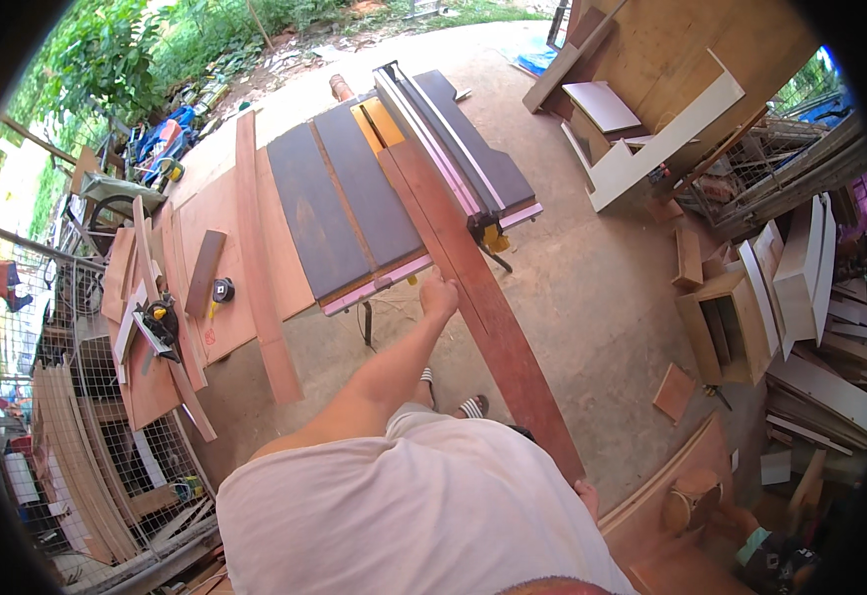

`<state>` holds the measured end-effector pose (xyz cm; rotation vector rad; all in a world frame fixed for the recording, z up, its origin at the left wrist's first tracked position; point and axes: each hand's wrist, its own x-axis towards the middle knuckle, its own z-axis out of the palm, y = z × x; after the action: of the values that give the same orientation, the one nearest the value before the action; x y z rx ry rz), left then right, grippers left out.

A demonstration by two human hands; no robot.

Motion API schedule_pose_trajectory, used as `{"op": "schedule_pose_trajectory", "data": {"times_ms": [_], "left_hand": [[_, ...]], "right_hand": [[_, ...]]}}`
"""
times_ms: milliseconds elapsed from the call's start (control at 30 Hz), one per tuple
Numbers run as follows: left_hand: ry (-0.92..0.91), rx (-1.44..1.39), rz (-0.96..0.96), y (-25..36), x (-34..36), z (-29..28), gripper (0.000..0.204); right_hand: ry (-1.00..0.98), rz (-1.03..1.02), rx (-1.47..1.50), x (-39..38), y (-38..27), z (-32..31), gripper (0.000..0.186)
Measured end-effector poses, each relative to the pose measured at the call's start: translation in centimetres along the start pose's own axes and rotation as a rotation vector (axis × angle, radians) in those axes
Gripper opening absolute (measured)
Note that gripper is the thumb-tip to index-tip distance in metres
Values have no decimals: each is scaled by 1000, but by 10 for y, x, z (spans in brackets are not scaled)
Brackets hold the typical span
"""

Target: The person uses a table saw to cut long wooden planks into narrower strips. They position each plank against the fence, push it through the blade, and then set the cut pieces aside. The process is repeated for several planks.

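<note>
A long reddish-brown wooden board (513, 342) slants from the table saw (339, 183) back to my right side. Its far end lies on the dark saw top, near the yellow insert (379, 121), and a thin dark line runs lengthwise along its far half. Just off the saw's front edge, my left hand (440, 296) is closed at the board's left edge. My right hand (586, 496) is at the near end with its fingers on the board; my body hides most of that hand. Right of the board, the metal fence (433, 139) spans the saw top.
Planks and sheets (220, 223) adjoin the saw's left side, with a tape measure (222, 291) and a yellow-black power tool (159, 319) on them. Wooden cabinet parts (726, 327) and offcuts are piled at right. A large wooden panel (691, 50) stands far right.
</note>
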<state>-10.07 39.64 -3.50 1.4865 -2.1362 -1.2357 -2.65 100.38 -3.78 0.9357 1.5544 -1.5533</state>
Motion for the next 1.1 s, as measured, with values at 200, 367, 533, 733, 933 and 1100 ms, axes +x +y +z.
{"op": "schedule_pose_trajectory", "data": {"times_ms": [200, 367, 533, 733, 933, 1100], "left_hand": [[88, 143, 127, -7, 43, -8, 31], [76, 199, 45, 1, 87, -25, 30], [90, 111, -29, 6, 136, -40, 27], [148, 60, -123, 17, 169, -54, 18], [208, 59, -118, 18, 169, -55, 18], [94, 77, 7, -10, 94, -27, 22]], "right_hand": [[-32, -56, -48, -25, -28, 64, 9], [-50, -19, 156, -7, -31, 103, 9], [-113, -2, 171, 22, -32, 133, 7], [-55, 3, 162, 7, -53, 195, 6], [-58, -9, 131, 19, -51, 203, 7], [-36, -47, 215, 19, -44, 201, 5]]}}
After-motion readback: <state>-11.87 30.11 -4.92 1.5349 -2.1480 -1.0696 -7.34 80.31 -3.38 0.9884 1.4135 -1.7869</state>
